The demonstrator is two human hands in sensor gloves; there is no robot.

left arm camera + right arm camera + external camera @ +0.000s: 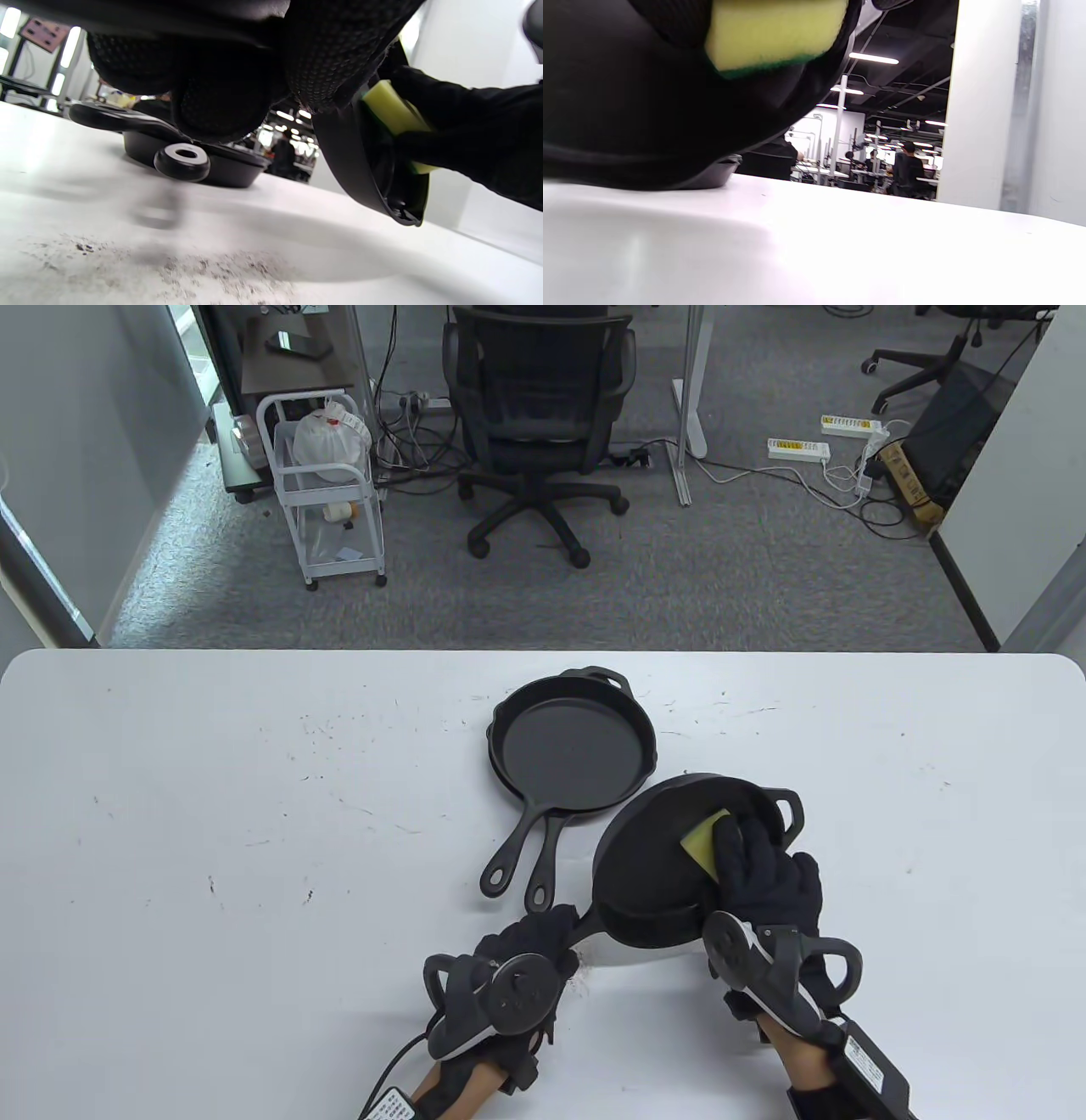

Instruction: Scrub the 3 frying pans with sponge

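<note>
My left hand (517,976) grips the tilted pan (670,865) by its handle, pointing near-left; right hand (764,874) fingers press the sponge (706,844) inside. Open tabletop (212,814) left.

black knit gloves (768,874), grey-black trackers (517,997)

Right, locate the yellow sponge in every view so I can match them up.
Table view: sponge right of centre, low, inside the tilted pan, under the right hand.
Left wrist view: sponge upper right, against that pan.
Right wrist view: sponge top edge, left of centre.
Shared landmark: the tilted pan.
</note>
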